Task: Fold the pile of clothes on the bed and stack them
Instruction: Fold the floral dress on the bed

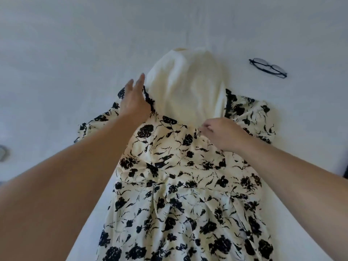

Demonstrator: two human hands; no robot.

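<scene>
Pinching the floral dress [180, 185] at its neckline with my right hand [222, 134], left hand [134, 100] flat on its far-left shoulder; tugging could bunch the dress spread mid-bed.

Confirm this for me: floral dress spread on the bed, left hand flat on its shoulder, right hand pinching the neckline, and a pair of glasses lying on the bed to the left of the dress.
One detail is wrong. The glasses lie on the bed to the right of the floral dress, not the left, as the head view shows. The rest holds: the left hand rests flat on the shoulder and the right hand pinches the neckline.
</scene>
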